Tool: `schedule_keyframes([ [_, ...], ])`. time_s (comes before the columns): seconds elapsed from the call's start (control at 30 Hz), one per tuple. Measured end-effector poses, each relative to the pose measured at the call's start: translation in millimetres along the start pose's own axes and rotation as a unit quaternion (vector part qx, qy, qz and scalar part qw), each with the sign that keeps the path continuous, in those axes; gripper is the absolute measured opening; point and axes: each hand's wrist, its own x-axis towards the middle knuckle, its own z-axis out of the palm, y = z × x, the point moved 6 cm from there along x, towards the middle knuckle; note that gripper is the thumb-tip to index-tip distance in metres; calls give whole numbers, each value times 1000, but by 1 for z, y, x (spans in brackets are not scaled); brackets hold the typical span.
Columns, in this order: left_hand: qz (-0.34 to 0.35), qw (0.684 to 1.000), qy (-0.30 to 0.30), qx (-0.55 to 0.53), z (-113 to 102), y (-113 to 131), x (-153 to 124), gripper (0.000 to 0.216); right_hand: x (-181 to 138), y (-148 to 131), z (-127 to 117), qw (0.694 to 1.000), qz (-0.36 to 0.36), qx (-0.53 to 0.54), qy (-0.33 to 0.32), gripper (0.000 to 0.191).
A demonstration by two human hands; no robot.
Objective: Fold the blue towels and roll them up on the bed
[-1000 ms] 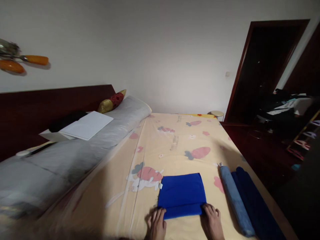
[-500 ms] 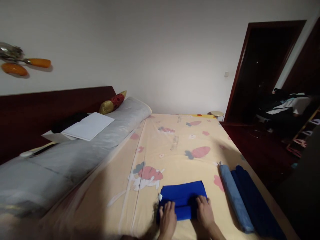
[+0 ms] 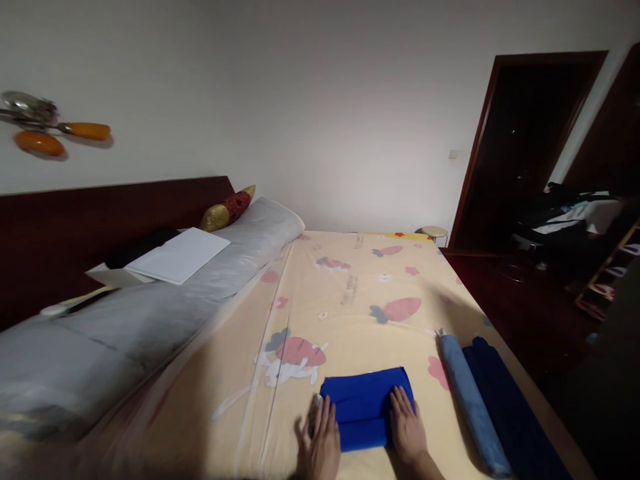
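Note:
A bright blue folded cloth (image 3: 364, 403) lies flat on the bed near its front edge, with a fold line running across its lower part. My left hand (image 3: 324, 437) rests on the cloth's left edge, fingers stretched out and pointing away from me. On the right edge lies my right hand (image 3: 407, 427), its fingers also extended flat on the fabric. Neither hand grips anything. A small white tag at the cloth's left side is mostly hidden by my left fingers.
To the right lie a light blue rolled cloth (image 3: 473, 403) and a dark blue one (image 3: 515, 413), side by side. The bed sheet (image 3: 340, 333) has carrot prints. A long grey bolster (image 3: 150, 333) runs along the headboard (image 3: 100, 220), with a white sheet (image 3: 180, 255) on top.
My fingers have gone from bent on the cloth's near part to stretched flat along its two sides. The left hand has shifted slightly left. The view has tilted a little.

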Motion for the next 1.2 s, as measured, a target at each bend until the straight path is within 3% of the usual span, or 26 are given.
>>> schedule_keyframes([
  [0.1,95,992,-44,-66,20,46,4,57,6,-48,14,991,-103,47,-68,51],
  [0.17,103,989,-65,-88,29,59,7,54,13,-59,18,986,-121,53,-98,52],
  [0.27,69,992,-72,-78,28,41,11,48,29,-33,10,996,-50,23,-68,55],
  [0.37,-22,998,-64,-18,19,2,12,51,38,9,-1,998,50,-26,-28,59],
  [0.43,-65,996,-58,17,15,-9,14,53,38,19,-2,995,82,-46,-13,59],
  [0.5,-54,996,-70,10,17,1,19,54,35,5,3,998,49,-38,-13,56],
  [0.63,75,983,-145,-81,30,47,36,56,28,-49,23,991,-107,21,-73,53],
  [0.7,71,982,-159,-77,31,49,46,56,32,-50,23,993,-89,14,-79,53],
  [0.83,-50,992,-112,-3,22,8,64,56,48,-2,7,998,47,-33,-31,59],
  [0.9,-70,993,-89,14,14,-8,67,54,54,19,1,997,68,-38,-20,60],
  [1.07,-38,999,23,11,-8,-16,55,50,43,37,-5,999,27,-19,26,57],
  [1.2,42,990,134,-16,5,-17,3,43,-8,39,14,989,-59,-12,134,46],
])
